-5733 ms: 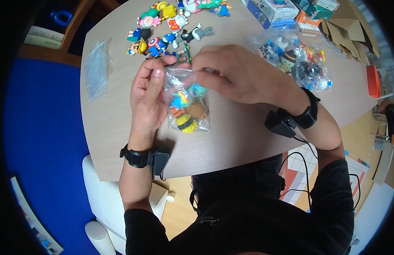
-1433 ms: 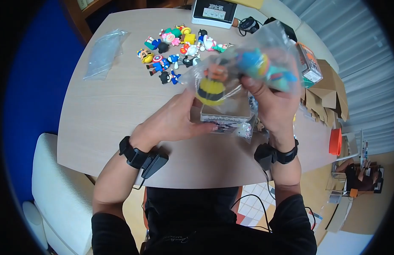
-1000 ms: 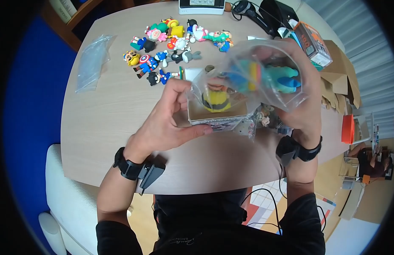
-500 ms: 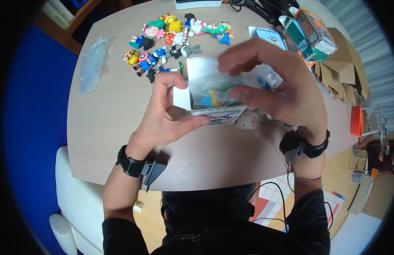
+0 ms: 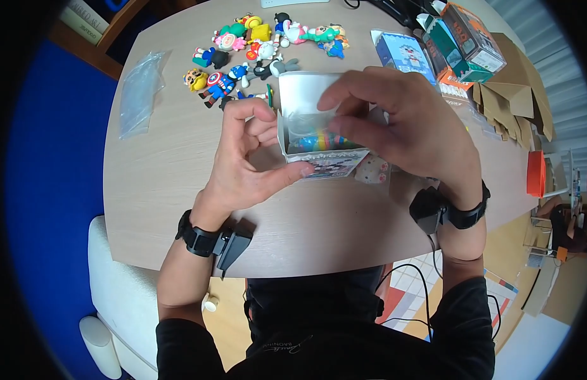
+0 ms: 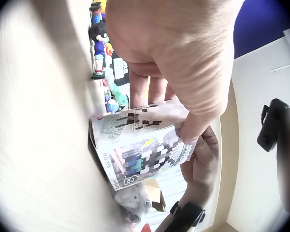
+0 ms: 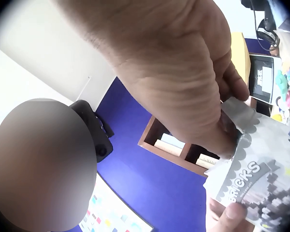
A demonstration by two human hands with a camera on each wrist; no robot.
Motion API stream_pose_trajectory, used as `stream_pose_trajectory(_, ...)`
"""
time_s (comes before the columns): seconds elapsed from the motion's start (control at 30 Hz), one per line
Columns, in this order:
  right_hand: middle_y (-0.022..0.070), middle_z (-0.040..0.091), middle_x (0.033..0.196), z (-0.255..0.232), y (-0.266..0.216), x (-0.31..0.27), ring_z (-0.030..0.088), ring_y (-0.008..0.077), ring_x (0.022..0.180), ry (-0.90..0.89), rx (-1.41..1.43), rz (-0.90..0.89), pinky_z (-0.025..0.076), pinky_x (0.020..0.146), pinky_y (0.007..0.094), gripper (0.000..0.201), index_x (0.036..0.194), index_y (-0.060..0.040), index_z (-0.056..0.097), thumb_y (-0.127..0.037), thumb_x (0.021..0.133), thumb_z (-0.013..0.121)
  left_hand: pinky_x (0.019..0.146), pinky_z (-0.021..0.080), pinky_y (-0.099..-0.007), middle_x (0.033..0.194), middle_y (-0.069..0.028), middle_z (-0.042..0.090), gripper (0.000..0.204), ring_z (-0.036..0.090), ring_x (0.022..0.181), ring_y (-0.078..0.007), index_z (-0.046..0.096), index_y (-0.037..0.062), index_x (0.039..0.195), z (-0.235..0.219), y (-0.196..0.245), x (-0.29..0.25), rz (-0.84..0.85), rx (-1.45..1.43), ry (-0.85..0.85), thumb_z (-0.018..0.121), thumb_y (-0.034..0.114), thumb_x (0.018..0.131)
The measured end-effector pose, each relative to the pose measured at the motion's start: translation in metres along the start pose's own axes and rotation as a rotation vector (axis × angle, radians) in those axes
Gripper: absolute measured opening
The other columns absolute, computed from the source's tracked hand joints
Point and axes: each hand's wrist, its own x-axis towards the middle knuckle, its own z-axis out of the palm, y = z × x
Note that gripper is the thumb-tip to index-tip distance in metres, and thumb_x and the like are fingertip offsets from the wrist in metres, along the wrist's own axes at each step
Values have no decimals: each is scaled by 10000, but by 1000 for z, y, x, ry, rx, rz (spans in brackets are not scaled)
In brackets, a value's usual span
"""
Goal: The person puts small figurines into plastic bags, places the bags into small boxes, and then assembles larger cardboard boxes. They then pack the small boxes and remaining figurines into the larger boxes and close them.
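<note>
My left hand [image 5: 246, 158] grips a small open cardboard box [image 5: 331, 167], thumb on its printed front and fingers at the far side. The box has block-figure pictures and "BRICKS" lettering in the right wrist view; its white lid flap [image 5: 306, 92] stands up. Inside lies a clear zip bag [image 5: 315, 140] with colourful figures, mostly hidden by the walls. My right hand [image 5: 407, 126] is over the box's right side, thumb reaching to the mouth by the bag, a gap between thumb and forefinger. In the left wrist view the box [image 6: 145, 157] is tilted close over the table.
Several toy figures [image 5: 220, 85] lie beyond the box, and a flat clear bag [image 5: 141, 95] at the left. Boxes [image 5: 404, 57] and torn brown cardboard [image 5: 505, 95] are at the back right. A bagged white figure [image 5: 372, 170] is beside the box.
The right hand has carried the bag of figures over to the box and lowered it in. Its fingers have loosened from the bag, which has sunk deeper. The left hand keeps holding the box.
</note>
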Motion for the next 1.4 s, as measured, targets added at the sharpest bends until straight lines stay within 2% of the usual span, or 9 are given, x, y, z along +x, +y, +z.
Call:
stream_pose_trajectory(0.1,70,635,801,8,-4,2,627,193,721,38,-20,28,481,643,310,95,904,-44,666,-28,811,678,945,478,-311,1177,-106,545,665,578,1083,-159,359,81,1213,-4,-7,-4,44,45,-14,798,-61,733)
stream_pose_trajectory(0.27,64,578,820,11,3,0,591,238,786,45,-166,-143,465,669,337,80,876,-66,682,-39,801,679,845,488,-272,1094,-61,582,540,590,996,-122,525,48,1183,-2,-5,-5,26,127,47,825,12,735)
stream_pose_trajectory(0.47,52,569,855,3,10,-3,582,217,809,-18,-158,-185,456,724,317,52,888,-55,685,-73,839,684,671,471,-246,917,-65,661,314,598,833,-137,660,53,1026,-9,8,4,29,424,-79,813,82,754)
stream_pose_trajectory(0.6,13,607,887,-18,10,-3,582,137,827,81,87,-87,454,735,287,85,956,-34,656,-83,887,662,676,476,-247,978,-61,662,311,595,842,-128,658,53,1035,-10,5,4,18,361,-33,805,75,761)
stream_pose_trajectory(0.73,3,647,881,-33,11,-9,582,97,809,-21,110,129,454,731,261,61,955,-38,631,-42,896,642,731,500,-254,999,-64,663,325,611,897,-138,656,49,1055,-8,8,4,-5,340,-15,800,72,765)
stream_pose_trajectory(0.93,-9,615,788,-19,12,1,578,97,745,-143,188,165,450,683,262,101,892,-46,607,-74,862,699,849,524,-281,1087,-87,639,361,621,979,-148,628,25,1100,-8,7,4,-5,294,-11,786,39,776)
stream_pose_trajectory(1.13,-18,530,763,-4,14,4,555,84,717,-42,28,179,448,633,250,200,877,-61,533,-112,856,726,879,526,-286,1128,-84,603,383,625,1006,-143,580,5,1124,-7,2,-1,-15,208,14,774,20,794)
stream_pose_trajectory(1.23,-16,508,784,-4,10,4,546,87,710,-8,141,252,448,619,245,197,1029,-60,566,-78,878,692,871,526,-283,1121,-78,599,392,627,1008,-142,571,5,1130,-10,3,0,-9,255,-20,774,21,795)
stream_pose_trajectory(1.4,9,555,838,-7,22,3,583,105,753,-34,389,131,478,687,244,446,1310,-74,536,25,885,622,861,523,-273,1119,-75,601,395,626,989,-135,568,7,1131,-11,3,1,-30,228,-10,774,16,793)
